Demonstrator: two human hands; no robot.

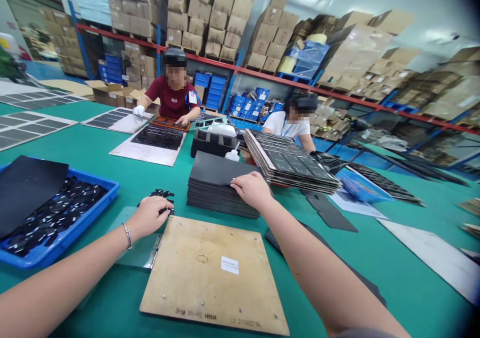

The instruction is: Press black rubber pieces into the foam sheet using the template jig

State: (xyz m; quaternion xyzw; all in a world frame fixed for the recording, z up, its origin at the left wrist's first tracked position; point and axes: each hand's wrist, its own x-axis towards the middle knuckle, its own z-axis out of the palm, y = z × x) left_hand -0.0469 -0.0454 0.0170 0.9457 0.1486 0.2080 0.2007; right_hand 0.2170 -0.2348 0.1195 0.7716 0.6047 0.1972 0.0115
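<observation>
Now right hand pressing down, fingers lying open and flat on black sheet stack, seemingly keeping it squared beside plywood die board; left hand curling near small black pieces, grip unclear.

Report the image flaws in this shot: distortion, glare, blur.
Head view: wide-angle distortion bows the red shelf beam; the ceiling looks washed out; the right edge darkens; the left hand and right hand show no clear motion blur.
</observation>
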